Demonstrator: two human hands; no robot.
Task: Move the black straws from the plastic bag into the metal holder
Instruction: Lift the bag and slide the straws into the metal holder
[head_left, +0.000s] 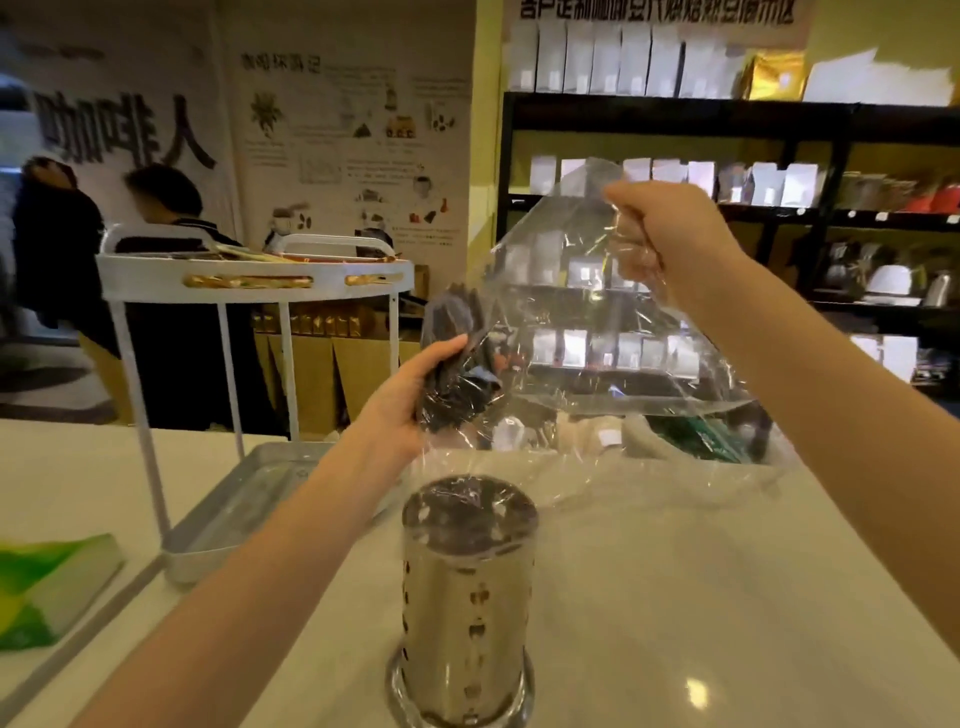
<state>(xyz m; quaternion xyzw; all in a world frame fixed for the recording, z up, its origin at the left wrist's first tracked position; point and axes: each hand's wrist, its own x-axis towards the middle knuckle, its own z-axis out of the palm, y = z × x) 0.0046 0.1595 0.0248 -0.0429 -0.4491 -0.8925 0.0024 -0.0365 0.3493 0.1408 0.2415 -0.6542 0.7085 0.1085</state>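
A perforated metal holder (465, 597) stands upright on the white counter, and black straws fill its top. Above it I hold a clear plastic bag (597, 332) in the air. My left hand (410, 395) grips a bundle of black straws (457, 364) through the bag's left side. My right hand (660, 234) pinches the bag's upper corner and lifts it high. The bag's loose lower edge drapes over the holder's mouth.
A white two-tier rack (249, 275) stands on a metal tray (249, 499) at the left. A green book (47, 587) lies at the counter's left edge. Two people stand behind the rack. Dark shelves with packets (727, 182) fill the right background.
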